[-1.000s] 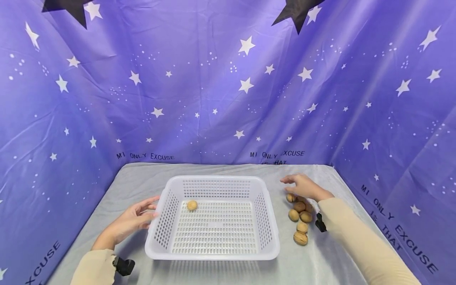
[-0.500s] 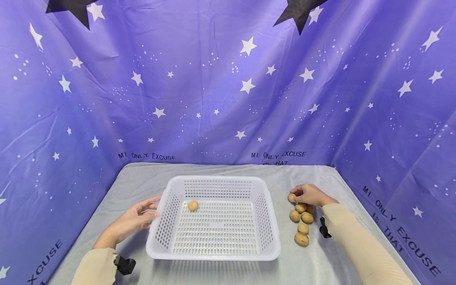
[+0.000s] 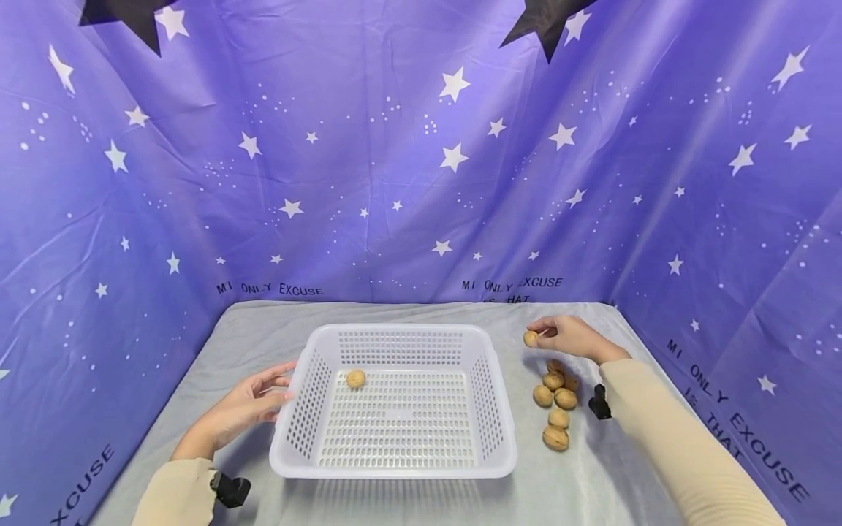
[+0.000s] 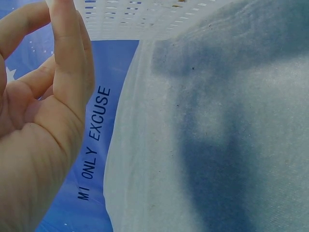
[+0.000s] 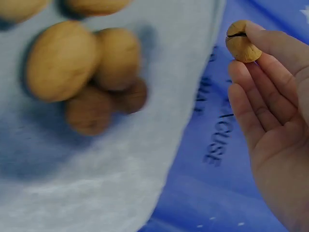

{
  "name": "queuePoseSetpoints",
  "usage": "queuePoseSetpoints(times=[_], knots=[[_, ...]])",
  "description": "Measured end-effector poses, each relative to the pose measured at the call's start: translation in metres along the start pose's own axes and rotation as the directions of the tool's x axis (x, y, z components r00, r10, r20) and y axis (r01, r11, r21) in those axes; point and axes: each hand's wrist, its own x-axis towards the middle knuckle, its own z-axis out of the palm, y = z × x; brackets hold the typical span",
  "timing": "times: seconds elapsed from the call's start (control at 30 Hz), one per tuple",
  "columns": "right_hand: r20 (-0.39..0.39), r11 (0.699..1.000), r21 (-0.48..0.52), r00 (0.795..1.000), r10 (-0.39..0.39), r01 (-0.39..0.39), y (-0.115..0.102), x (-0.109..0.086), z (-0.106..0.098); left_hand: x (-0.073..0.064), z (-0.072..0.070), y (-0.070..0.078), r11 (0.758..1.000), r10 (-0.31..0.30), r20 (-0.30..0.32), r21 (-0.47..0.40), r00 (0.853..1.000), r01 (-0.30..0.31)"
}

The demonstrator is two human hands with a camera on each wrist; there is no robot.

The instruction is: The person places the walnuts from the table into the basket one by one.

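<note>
Between the thumb and fingers of my right hand (image 3: 574, 338), a walnut (image 3: 530, 339) is pinched above the cloth. A dark crack in its shell shows in the right wrist view, where the walnut (image 5: 243, 41) sits at the fingertips. Below that hand lie several walnuts (image 3: 554, 381) in a loose cluster. My left hand (image 3: 233, 413) touches the outer left side of a white plastic basket (image 3: 392, 473) with fairly straight fingers; its fingertips are partly cut off in the left wrist view. One walnut (image 3: 356, 378) rests inside the basket, toward its back left.
A grey cloth (image 3: 526, 489) covers the table. Purple curtains with white stars (image 3: 368, 146) hang behind it and on both sides. Dark camera mounts sit at both wrists.
My right hand came down on the cluster, took a walnut from its far end and raised it up and slightly away. The left hand and the basket stayed in place.
</note>
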Motion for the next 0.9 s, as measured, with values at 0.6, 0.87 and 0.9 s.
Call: queuePoseSetpoints(times=[0.6, 0.87, 0.9], knots=[[0.066, 0.979, -0.041, 0.978, -0.198, 0.2, -0.108, 0.052, 0.005, 0.001, -0.002, -0.003, 1.0, 0.006, 0.014, -0.015, 1.0, -0.006], [0.194, 0.95, -0.054, 0.937, -0.292, 0.307, -0.154, 0.081, 0.046, 0.001, -0.002, -0.002, 1.0, 0.006, 0.017, -0.025, 1.0, -0.005], [0.208, 0.949, -0.056, 0.933, -0.292, 0.309, -0.16, 0.084, 0.051, 0.001, -0.002, -0.002, 1.0, 0.005, 0.016, -0.026, 1.0, -0.005]])
